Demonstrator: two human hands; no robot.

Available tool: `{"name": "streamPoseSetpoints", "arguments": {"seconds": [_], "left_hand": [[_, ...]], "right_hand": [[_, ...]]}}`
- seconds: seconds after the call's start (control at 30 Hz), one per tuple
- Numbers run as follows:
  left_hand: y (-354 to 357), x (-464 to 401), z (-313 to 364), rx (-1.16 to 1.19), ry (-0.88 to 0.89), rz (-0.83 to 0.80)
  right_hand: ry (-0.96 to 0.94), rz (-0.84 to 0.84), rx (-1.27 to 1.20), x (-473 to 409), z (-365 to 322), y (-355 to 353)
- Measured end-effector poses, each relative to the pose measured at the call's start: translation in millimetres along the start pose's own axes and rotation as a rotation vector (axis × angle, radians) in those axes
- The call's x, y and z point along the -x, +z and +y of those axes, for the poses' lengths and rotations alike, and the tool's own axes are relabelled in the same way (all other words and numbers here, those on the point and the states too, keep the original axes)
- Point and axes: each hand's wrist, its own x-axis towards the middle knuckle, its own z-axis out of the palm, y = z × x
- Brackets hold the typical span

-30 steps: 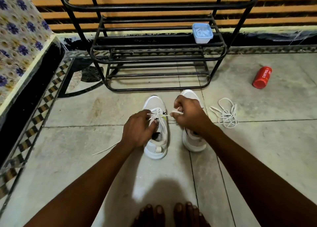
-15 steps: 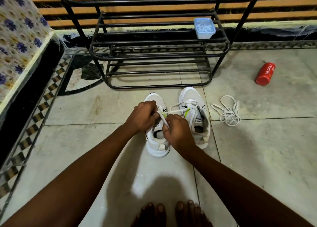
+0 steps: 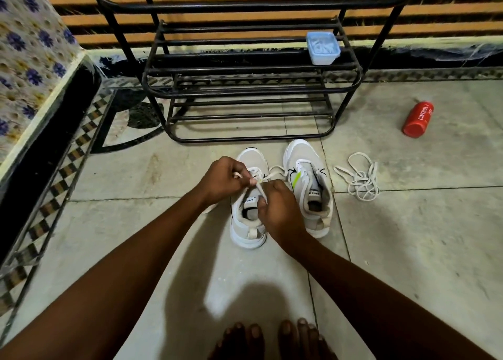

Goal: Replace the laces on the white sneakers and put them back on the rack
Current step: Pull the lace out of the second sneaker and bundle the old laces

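Two white sneakers stand side by side on the tiled floor, toes toward the black metal rack (image 3: pixel 245 71). Over the left sneaker (image 3: pixel 246 223), my left hand (image 3: pixel 223 180) and my right hand (image 3: pixel 280 207) each pinch a strand of its white lace (image 3: pixel 261 189), which runs between them above the tongue. The right sneaker (image 3: pixel 307 185) has a lace in its eyelets and a loop of lace trailing toward the left one. A loose white lace (image 3: pixel 359 180) lies bunched on the floor to the right.
A pale blue plastic box (image 3: pixel 323 48) sits on the rack's middle shelf at the right. A red canister (image 3: pixel 417 118) lies on the floor at the right. A patterned raised ledge (image 3: pixel 32 68) runs along the left. My toes (image 3: pixel 272 338) show at the bottom.
My right hand has come down from beside the right sneaker to the left sneaker's tongue. Both hands now work close together on the lace. The right sneaker is uncovered.
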Motion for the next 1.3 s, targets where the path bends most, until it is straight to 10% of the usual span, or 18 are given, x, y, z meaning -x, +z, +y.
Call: {"name": "streamPoseSetpoints", "arguments": {"seconds": [0.23, 0.37, 0.67, 1.13, 1.3], "left_hand": [[-16.2, -35.3, -32.2, 0.573, -0.479, 0.563], [-28.3, -22.4, -7.3, 1.019, -0.466, 0.465], [-2.9, -4.7, -2.8, -0.322, 0.086, 0.033], [19.2, 0.4, 10.9, -0.575, 0.153, 0.110], [21.2, 2.4, 1.7, -0.211, -0.004, 0.327]], "right_hand": [[0.021, 0.030, -0.031, 11.6, 1.4, 6.1], [-0.003, 0.012, -0.046, 6.7, 0.2, 3.7], [0.028, 0.004, 0.005, 2.8, -0.8, 2.0], [0.071, 0.079, -0.067, 7.0, 3.7, 6.9], [0.090, 0.091, -0.035, 13.6, -0.9, 9.0]]}}
